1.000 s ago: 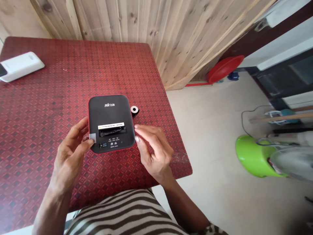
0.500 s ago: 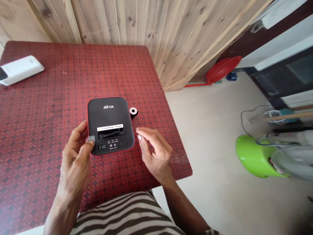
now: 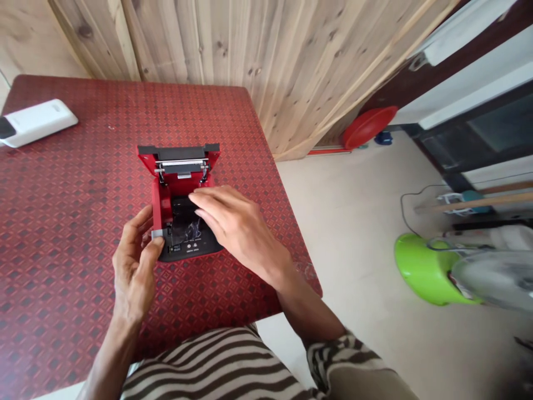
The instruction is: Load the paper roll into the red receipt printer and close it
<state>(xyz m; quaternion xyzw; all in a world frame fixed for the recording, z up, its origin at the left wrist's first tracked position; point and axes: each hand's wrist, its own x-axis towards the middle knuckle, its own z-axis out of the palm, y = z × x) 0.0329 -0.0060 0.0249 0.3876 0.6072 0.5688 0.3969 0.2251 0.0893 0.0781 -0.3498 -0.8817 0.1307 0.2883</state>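
Observation:
A small black and red printer [image 3: 179, 183] sits on the red patterned table [image 3: 75, 211]. Its lid stands up at the back, showing the red inside and a metal roller bar. My left hand [image 3: 135, 261] rests at the printer's left side, thumb pressed on a grey button there. My right hand [image 3: 227, 222] reaches over the open compartment with its fingers stretched out flat and holding nothing that shows. It covers the right part of the printer.
A white device [image 3: 37, 121] lies at the table's far left. A wooden plank wall [image 3: 233, 50] stands behind. On the floor to the right are a green fan base [image 3: 428, 269], a red basin [image 3: 366, 125] and a cable.
The printer's lid has swung up and now stands open. My right hand moved left from beside the printer to over its open compartment. The small roll seen earlier at the printer's right is out of sight.

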